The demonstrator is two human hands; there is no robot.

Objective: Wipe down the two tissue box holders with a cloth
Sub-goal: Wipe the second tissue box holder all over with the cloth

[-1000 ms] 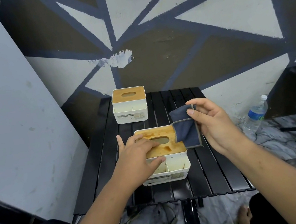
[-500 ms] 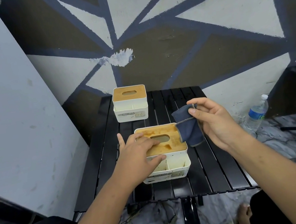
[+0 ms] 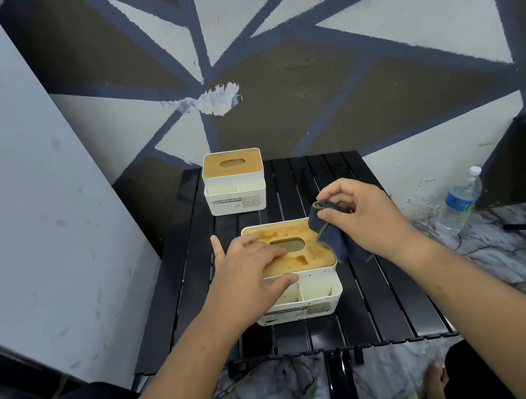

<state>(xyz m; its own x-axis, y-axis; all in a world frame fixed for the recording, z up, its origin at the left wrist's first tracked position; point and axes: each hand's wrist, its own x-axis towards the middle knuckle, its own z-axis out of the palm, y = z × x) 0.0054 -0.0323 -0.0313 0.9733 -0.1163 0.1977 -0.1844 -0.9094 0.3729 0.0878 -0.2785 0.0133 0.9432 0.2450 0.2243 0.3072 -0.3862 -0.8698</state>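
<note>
Two white tissue box holders with wooden lids stand on a black slatted table (image 3: pixel 396 299). The near holder (image 3: pixel 306 290) has a stained lid with dark blotches. My left hand (image 3: pixel 249 276) rests on its left side, fingers on the lid and thumb on the front rim, holding it steady. My right hand (image 3: pixel 363 218) pinches a dark blue cloth (image 3: pixel 336 239) that hangs over the lid's right edge. The far holder (image 3: pixel 234 183) stands untouched at the table's back left, its lid clean.
A grey wall panel (image 3: pixel 16 202) borders the table's left. A plastic water bottle (image 3: pixel 459 200) stands on the marble floor to the right. A dark phone (image 3: pixel 342 382) lies on the floor under the table's front edge. My bare foot (image 3: pixel 435 382) shows at lower right.
My right hand has turned palm down and lowered the cloth toward the near holder's right edge. The left hand has kept its hold on the holder.
</note>
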